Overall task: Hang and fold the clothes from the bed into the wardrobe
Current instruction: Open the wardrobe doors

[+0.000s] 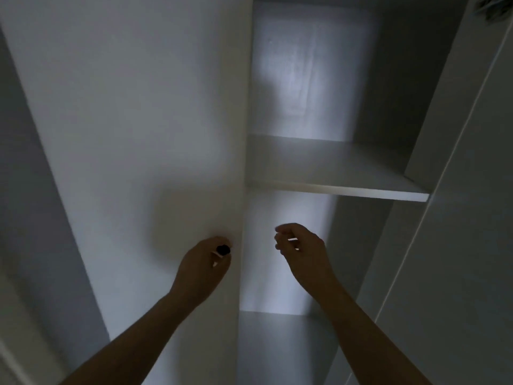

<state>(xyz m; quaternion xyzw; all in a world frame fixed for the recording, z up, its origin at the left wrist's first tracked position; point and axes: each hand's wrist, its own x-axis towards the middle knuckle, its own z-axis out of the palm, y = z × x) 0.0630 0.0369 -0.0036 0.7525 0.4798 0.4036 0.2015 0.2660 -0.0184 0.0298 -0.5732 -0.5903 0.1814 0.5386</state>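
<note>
Your left hand [206, 259] has its fingers clamped on the black knob [223, 249]; swing the door [133, 129] wide, your loosely curled, empty right hand [301, 250] kept clear

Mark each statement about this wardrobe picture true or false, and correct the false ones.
1. The left hand holds the black knob on the wardrobe door. True.
2. The right hand grips a hanger. False: it holds nothing.
3. Folded clothes lie on the shelf. False: no clothes show on it.
4. Both hands appear below the shelf's front edge. True.
</note>
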